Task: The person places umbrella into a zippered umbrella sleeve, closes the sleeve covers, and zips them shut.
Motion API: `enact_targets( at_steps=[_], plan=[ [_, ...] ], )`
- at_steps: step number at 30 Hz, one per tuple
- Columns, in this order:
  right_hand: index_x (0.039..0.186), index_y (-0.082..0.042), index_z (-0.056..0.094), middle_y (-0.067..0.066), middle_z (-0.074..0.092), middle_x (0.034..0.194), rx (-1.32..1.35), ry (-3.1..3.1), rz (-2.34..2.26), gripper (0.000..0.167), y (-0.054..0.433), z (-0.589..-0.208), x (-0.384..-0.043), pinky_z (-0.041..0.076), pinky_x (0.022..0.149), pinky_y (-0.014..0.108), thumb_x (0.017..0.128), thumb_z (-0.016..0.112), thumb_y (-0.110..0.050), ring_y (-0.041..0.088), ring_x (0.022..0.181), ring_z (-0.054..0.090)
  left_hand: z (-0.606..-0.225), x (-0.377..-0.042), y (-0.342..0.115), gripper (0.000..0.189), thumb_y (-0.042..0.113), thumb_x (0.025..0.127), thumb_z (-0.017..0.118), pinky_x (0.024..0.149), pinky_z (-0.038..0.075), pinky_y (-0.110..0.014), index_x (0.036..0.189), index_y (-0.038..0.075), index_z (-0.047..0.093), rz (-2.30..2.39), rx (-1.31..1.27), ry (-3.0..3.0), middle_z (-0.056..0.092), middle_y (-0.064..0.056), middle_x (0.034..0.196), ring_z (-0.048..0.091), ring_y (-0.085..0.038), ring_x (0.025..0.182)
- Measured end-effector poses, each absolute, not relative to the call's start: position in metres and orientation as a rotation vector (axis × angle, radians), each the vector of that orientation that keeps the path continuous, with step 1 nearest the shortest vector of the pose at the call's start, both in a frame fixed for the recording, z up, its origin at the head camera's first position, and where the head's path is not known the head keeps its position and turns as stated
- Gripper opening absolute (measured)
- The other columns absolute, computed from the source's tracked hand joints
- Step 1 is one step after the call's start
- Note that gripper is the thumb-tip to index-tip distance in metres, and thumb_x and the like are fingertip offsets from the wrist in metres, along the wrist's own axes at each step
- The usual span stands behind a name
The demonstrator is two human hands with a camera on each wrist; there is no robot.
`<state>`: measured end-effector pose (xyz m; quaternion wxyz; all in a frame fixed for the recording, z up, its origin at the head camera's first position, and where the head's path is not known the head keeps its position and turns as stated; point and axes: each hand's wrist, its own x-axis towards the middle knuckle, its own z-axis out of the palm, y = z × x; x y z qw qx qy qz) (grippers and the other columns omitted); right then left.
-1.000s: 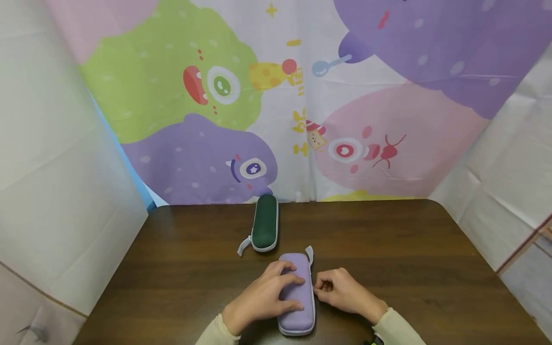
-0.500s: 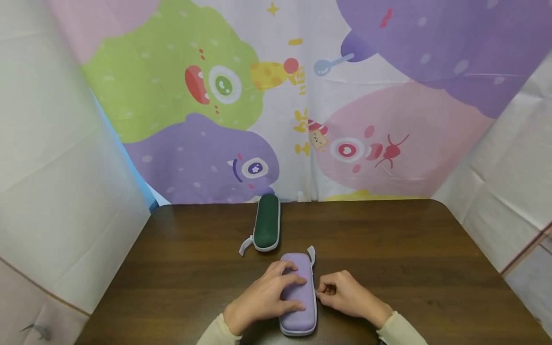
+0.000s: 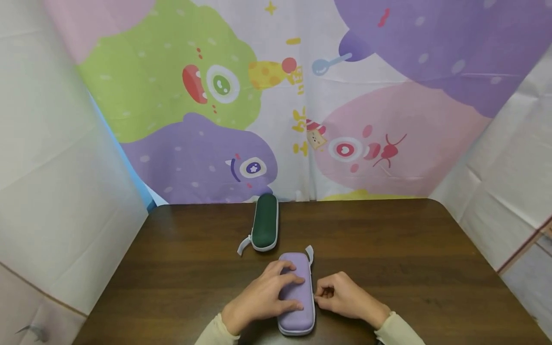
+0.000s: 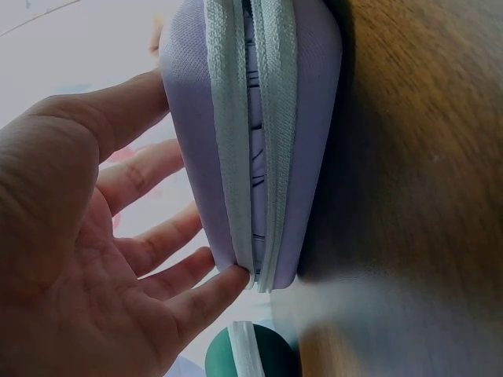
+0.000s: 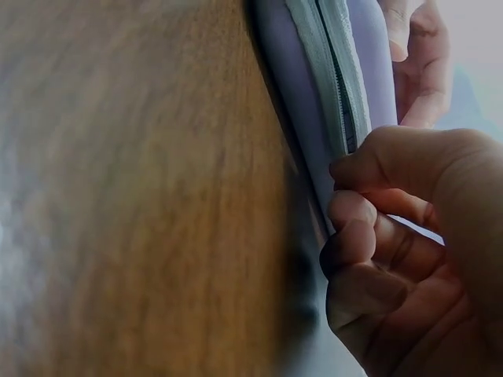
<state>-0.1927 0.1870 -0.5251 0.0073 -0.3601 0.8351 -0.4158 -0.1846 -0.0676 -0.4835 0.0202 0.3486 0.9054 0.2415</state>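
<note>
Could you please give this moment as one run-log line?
left hand: rests on purple zippered case | right hand: pinches at its zipper | zipper: gap visible | green zippered case: farther back on table

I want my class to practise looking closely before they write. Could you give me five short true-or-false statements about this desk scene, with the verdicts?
1. The left hand rests on top of the purple case. True.
2. The green case lies nearer to the person than the purple case. False: it lies farther away.
3. The fingers of the right hand are at the purple case's right edge. True.
4. The purple case stands on end. False: it lies flat on the brown table.
5. The green case's white tab is at its far end. False: it is at the near end, on the left.
</note>
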Motion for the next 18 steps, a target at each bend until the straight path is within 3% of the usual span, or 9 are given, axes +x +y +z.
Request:
enact_targets(
  at_steps=[18],
  plan=[
    [0.07,-0.021,0.068,-0.018,0.059,0.065,-1.192,2.574,-1.289,0.027,0.1884,-0.524,-0.1853,0.047,0.052,0.012,0.082,0.076,0.002,-0.012,0.061,0.05,-0.4853,-0.1845,-0.069,0.048,0.047,0.086,0.081,0.107,0.049,-0.038,0.127,0.023,0.073,0.75,1.101,2.815,0.055,-0.004,0.141,0.048,-0.022,0.135]
  ],
)
